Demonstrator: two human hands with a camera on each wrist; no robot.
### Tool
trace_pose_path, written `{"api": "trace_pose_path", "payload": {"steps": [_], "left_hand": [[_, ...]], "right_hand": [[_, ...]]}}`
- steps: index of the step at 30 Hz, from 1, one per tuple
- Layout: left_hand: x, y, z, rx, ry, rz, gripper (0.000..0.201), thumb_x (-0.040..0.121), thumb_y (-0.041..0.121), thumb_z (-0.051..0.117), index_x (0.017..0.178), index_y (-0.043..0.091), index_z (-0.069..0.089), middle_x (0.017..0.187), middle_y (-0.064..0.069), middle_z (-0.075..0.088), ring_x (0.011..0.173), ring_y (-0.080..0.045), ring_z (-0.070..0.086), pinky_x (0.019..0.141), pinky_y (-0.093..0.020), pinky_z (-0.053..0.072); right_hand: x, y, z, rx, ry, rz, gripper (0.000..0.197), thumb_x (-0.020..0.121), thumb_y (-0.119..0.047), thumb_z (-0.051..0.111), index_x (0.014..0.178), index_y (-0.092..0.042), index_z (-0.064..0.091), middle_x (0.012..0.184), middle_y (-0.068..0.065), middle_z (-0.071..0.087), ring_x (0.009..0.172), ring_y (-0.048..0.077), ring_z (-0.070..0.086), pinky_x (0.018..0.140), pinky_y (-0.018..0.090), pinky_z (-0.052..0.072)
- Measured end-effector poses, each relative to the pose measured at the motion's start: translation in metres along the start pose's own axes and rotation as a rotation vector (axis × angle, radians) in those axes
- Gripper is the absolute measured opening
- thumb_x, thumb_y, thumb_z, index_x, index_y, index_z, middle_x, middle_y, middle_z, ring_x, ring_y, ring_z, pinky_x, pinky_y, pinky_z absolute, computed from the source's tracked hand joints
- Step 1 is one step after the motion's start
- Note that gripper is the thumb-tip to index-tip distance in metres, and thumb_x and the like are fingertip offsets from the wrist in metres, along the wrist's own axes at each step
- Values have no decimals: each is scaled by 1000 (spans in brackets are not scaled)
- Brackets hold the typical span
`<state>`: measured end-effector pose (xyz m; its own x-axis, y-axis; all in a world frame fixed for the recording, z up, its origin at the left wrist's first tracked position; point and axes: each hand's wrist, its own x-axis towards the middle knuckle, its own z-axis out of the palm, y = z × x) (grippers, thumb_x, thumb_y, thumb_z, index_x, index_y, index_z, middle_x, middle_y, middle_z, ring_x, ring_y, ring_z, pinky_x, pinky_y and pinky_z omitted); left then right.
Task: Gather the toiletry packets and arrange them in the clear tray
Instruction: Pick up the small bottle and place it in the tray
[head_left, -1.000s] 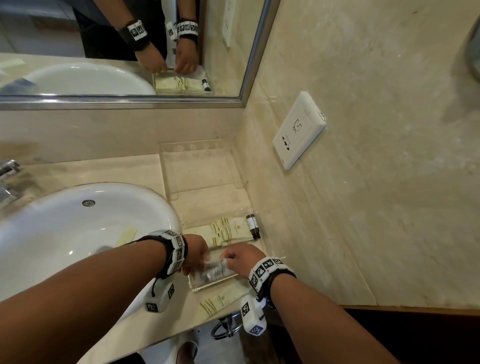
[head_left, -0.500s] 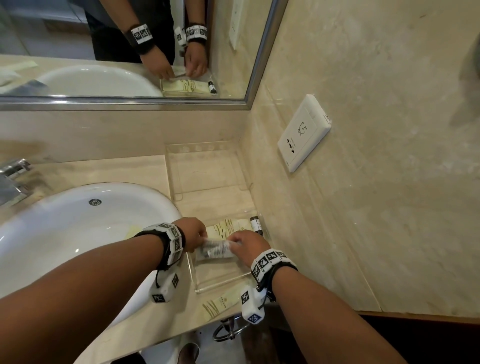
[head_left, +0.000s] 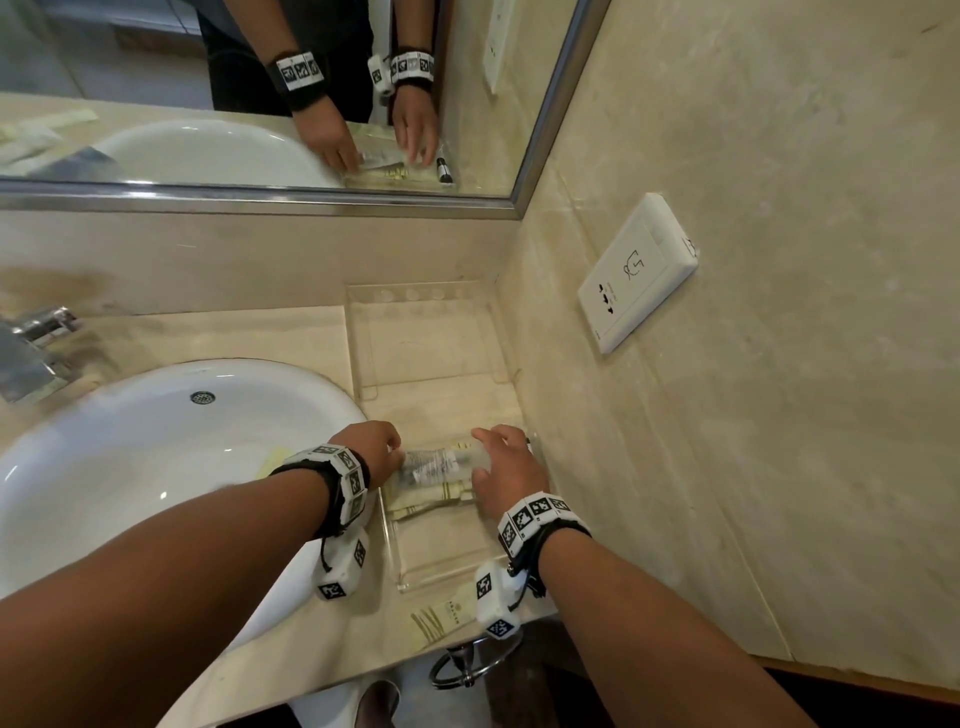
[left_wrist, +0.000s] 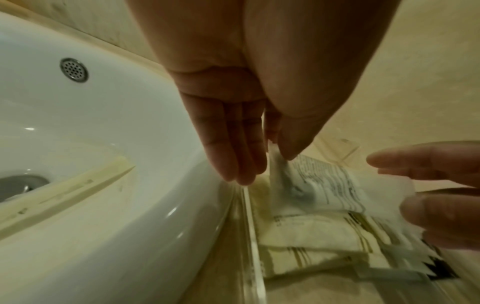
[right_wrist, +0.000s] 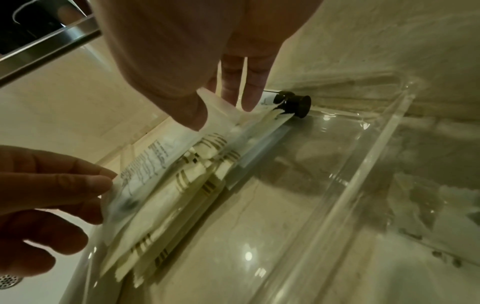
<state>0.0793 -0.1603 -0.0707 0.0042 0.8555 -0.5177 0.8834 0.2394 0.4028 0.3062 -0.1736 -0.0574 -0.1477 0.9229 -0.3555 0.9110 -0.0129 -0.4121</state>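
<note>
Both hands hold one translucent printed packet by its ends, low over the clear tray. My left hand pinches its left end between thumb and fingers. My right hand pinches the other end. Under the packet, cream packets with gold stripes lie stacked at the tray's far end. A small dark bottle lies beside them by the wall; in the head view my right hand hides it. One cream packet lies on the counter before the tray, another in the sink.
The white sink borders the tray on the left, the marble wall on the right. A second clear holder stands behind the tray. A wall socket, a faucet and a mirror are farther off.
Both hands have carried the translucent packet from the tray's near end away from me, and it is now over the cream packets at the far end.
</note>
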Motion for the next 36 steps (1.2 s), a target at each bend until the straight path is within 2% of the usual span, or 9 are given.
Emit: {"api": "trace_pose_path", "payload": {"steps": [3, 7, 11, 17, 20, 23, 29, 33, 36], "left_hand": [[1, 0, 0, 43, 11, -12, 34, 94, 40, 52, 122, 23, 59, 118, -1, 65, 106, -21, 61, 84, -30, 47], [-4, -1, 0, 40, -4, -12, 38, 92, 43, 52, 125, 23, 56, 120, -3, 64, 106, -23, 61, 82, -31, 47], [-13, -1, -7, 32, 31, -2, 41, 91, 44, 53, 127, 24, 55, 121, -3, 65, 109, -24, 61, 86, -34, 49], [-25, 4, -20, 4, 71, 37, 40, 92, 43, 54, 127, 23, 56, 120, -2, 66, 110, -23, 61, 93, -38, 50], [-33, 3, -23, -10, 98, 37, 40, 92, 43, 54, 127, 23, 56, 120, -1, 66, 110, -22, 61, 93, -37, 50], [-40, 0, -20, -21, 115, 34, 41, 93, 41, 52, 128, 21, 56, 121, -1, 65, 110, -22, 61, 93, -36, 50], [-54, -4, -5, -33, 157, 61, 40, 93, 40, 52, 129, 22, 56, 121, -1, 63, 108, -20, 60, 91, -35, 50], [-65, -4, 8, -35, 151, 81, 39, 92, 39, 52, 129, 25, 55, 123, -1, 60, 107, -20, 60, 91, -37, 51], [-76, -4, 16, -57, 155, 103, 39, 93, 38, 53, 130, 25, 54, 125, -2, 58, 107, -21, 61, 92, -39, 51]], "right_hand": [[1, 2, 4, -2, -3, 2, 57, 96, -18, 55, 149, -32, 43, 162, -9, 23, 129, 14, 52, 108, 27, 41], [0, 4, 4, 0, 16, 16, 59, 94, -20, 58, 150, -32, 42, 161, -9, 23, 130, 15, 50, 107, 26, 39], [-2, 8, 1, -11, 31, 21, 60, 92, -26, 62, 149, -32, 42, 159, -5, 26, 138, 18, 41, 113, 34, 39], [-6, 1, -9, -37, 27, -14, 62, 89, -29, 62, 148, -34, 43, 158, -5, 27, 140, 19, 35, 111, 38, 41], [-14, -5, -12, -55, 92, -96, 51, 87, -29, 61, 137, -33, 53, 147, -6, 40, 131, 17, 43, 103, 37, 46], [-31, -3, -8, -97, 77, -205, 34, 89, -31, 59, 123, -33, 61, 128, -9, 53, 105, 10, 53, 89, 31, 50], [-65, 17, 8, -162, -18, -312, 24, 92, -37, 55, 113, -32, 65, 106, -16, 60, 84, 4, 53, 74, 24, 43], [-90, 25, 19, -235, -104, -321, 23, 90, -44, 52, 105, -33, 66, 95, -14, 66, 84, 5, 60, 79, 28, 52], [-106, 32, 30, -334, -193, -337, 27, 90, -45, 53, 111, -34, 66, 107, -13, 67, 94, 10, 63, 87, 35, 54]]}}
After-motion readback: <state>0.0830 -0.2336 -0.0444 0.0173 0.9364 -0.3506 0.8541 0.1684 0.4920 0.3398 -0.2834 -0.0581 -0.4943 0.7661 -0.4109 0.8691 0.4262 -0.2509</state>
